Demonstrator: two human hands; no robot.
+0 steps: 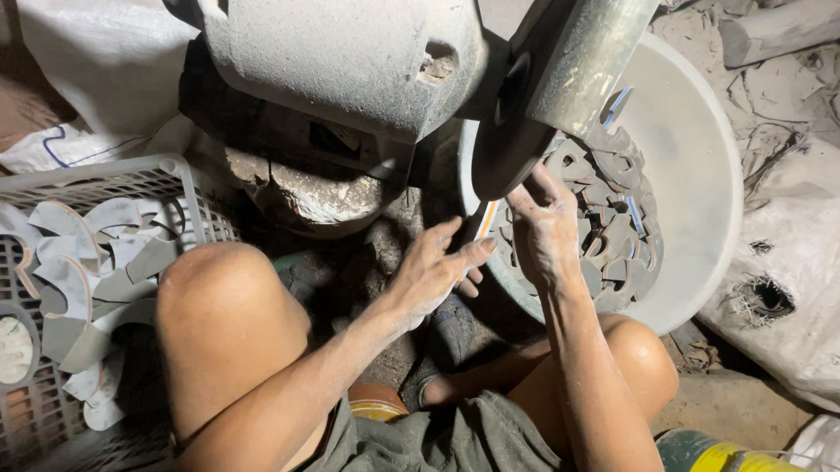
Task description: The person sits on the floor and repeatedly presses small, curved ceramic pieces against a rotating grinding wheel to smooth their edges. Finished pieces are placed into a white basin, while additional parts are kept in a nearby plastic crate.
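Holding: thin flat piece (pixel 483 223) w/ orange-white edge is pinched between both hands, pressed up against underside of dark wheel (pixel 510 140).
Piece pos: just below wheel rim, above near edge of basin (pixel 707 189), between the knees.
L hand (pixel 435 268): fingers closed on lower end of piece, thumb side up; palm turned toward wheel.
R hand (pixel 545 227): fingers clamped on piece's upper end, fingertips touching wheel's edge; wrist laid over basin rim.
Wheel: round, dark, tilted; mounted on dusty grey motor housing (pixel 348 52) at top centre; a grey guard (pixel 599 44) is seen beside it at upper right.
Basin: wide, pale, round; filled w/ grey cut shapes (pixel 615 211), curled & interlocked, some w/ blue or orange edges. Exact count can't be told.
Crate (pixel 83 183): white plastic lattice, far left, beside L knee (pixel 217 299); more flat grey-white shapes (pixel 77 267) w/ orange edging are stacked in it.
R knee (pixel 643 349): bent, just below basin.
Clothing: olive shorts (pixel 446 444) at bottom centre.
Surroundings: white sacks (pixel 802 260) at right, one w/ a dark hole; dust-covered floor & debris at upper right; a yellow-green can (pixel 716 454) at bottom right, partly cut off.
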